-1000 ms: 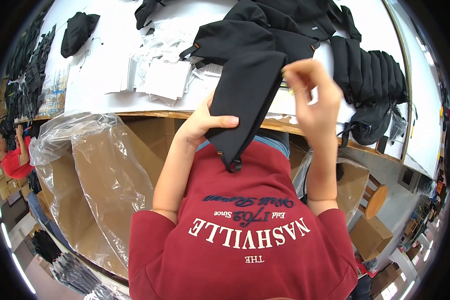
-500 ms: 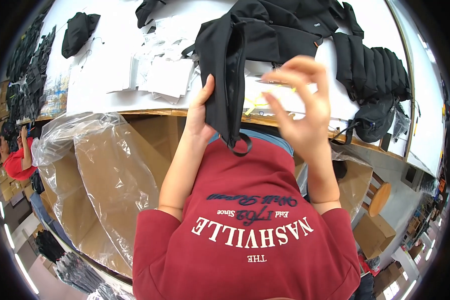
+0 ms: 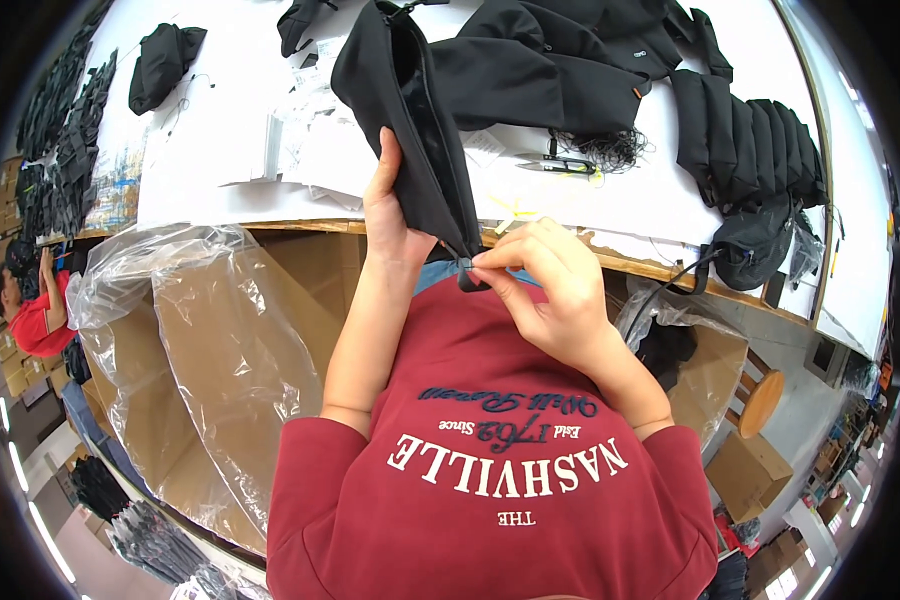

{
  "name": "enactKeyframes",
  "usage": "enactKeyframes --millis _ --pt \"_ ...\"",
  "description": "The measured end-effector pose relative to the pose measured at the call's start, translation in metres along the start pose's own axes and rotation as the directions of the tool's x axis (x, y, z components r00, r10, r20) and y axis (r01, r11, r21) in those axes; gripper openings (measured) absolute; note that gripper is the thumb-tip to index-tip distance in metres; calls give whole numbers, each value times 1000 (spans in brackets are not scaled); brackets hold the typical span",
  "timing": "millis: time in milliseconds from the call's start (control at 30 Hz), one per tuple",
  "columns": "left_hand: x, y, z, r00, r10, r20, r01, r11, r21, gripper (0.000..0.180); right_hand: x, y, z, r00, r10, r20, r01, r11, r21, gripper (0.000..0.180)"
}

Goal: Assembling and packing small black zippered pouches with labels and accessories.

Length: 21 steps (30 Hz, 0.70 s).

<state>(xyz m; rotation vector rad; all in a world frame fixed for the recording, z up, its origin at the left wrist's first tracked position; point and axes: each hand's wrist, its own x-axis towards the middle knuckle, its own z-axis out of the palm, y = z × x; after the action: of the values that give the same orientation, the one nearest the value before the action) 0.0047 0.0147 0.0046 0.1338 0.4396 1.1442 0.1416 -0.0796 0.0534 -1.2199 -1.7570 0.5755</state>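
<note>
Black pouch (image 3: 378, 85), upper centre: top end meets the upper edge, corner cut off; interior too dark to read. Left hand (image 3: 395, 220): fingers lost behind pouch. Right hand (image 3: 558, 285), centre: fingertips mask part of the end loop (image 3: 470, 282). Papers (image 3: 315, 150), upper left of centre: partly covered by pouch. Black bags (image 3: 610, 50): cut by top edge. Co-worker (image 3: 40, 322), far left: handwork too small to tell. Red shirt (image 3: 490, 550): cut at bottom.
</note>
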Motion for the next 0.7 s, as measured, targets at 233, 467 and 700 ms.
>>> enactKeyframes --millis 233,467,700 --pt "7 10 -6 997 42 68 -37 996 -76 26 -7 -2 -1 987 106 122 -130 970 206 8" --pt "3 8 -9 994 86 73 -89 995 39 28 1 -1 -13 965 261 -36 -250 951 181 13" --pt "-5 -6 -32 988 21 151 -58 969 241 43 23 13 -1 945 313 -100 -287 935 210 19"
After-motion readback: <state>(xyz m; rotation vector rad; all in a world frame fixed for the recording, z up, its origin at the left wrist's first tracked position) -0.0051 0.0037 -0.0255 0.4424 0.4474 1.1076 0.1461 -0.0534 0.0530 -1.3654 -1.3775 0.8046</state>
